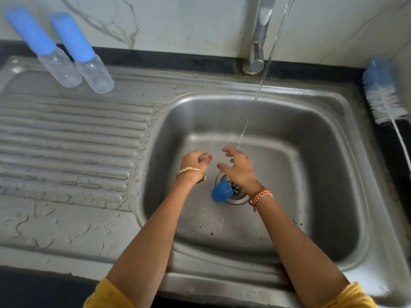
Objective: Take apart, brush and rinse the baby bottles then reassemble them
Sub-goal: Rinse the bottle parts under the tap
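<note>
A: What is the left hand (195, 160) doing over the sink (333, 196)?

B: Its fingers are curled round something small and pale; it is blurred, so I cannot tell what the piece is. A gold bangle (191, 172) sits on that wrist.

A: And the right hand (236, 166)?

B: Spread wide, fingers apart and slightly bent, holding nothing. It hangs just beside the left hand, above the basin floor, with a woven orange band (261, 196) at the wrist.

A: Is the water running?

B: Yes, a thin stream (258, 92) falls from the tap (259, 41) and lands just behind the right hand's fingers.

A: Where are the bottle parts?

B: A blue cap (221, 190) lies on its side at the drain (236, 193), partly over the drain's rim, under the right wrist. Two baby bottles (64, 47) with blue covers stand side by side on the far left of the draining board (66, 134), close to the wall and well apart from the hands.

A: And the brush?

B: The bottle brush (383, 94) lies on the dark table (395, 152) right of the sink, bristles toward the wall.
</note>
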`<state>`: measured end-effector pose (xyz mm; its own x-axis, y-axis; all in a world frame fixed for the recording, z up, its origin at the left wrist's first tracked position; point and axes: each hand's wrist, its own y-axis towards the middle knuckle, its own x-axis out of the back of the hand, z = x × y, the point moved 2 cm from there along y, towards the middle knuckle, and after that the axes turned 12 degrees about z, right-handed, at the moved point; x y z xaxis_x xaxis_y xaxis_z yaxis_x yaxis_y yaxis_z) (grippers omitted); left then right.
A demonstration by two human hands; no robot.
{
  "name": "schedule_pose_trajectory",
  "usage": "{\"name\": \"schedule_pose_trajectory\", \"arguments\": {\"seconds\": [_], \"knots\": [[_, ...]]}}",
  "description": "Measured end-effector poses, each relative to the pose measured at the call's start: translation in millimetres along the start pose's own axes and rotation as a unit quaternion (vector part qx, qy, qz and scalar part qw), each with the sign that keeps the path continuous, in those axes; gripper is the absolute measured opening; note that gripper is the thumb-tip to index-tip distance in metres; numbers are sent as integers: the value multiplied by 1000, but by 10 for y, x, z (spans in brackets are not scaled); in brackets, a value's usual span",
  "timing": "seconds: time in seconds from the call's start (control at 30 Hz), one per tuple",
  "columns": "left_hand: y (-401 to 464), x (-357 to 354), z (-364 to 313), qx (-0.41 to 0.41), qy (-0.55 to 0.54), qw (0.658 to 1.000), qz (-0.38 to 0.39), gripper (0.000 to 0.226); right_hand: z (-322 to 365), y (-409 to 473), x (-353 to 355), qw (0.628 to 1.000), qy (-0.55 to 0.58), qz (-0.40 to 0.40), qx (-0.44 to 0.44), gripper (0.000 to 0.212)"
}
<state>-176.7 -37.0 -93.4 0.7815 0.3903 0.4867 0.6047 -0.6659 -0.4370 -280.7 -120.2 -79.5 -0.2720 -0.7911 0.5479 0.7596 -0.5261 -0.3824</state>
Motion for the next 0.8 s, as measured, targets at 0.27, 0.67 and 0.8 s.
{"name": "schedule_pose_trajectory", "arguments": {"seconds": [0.27,0.67,0.8], "knots": [[-3,-125,-869,-58,-477,866,140,14,311,-178,616,961,143,-200,127,7],[274,-108,-1535,-58,-495,852,161,24,446,76,1134,916,-218,-294,164,47],[320,-81,-1513,-113,-514,837,153,18,365,123,1131,921,-218,-281,157,53]]}}
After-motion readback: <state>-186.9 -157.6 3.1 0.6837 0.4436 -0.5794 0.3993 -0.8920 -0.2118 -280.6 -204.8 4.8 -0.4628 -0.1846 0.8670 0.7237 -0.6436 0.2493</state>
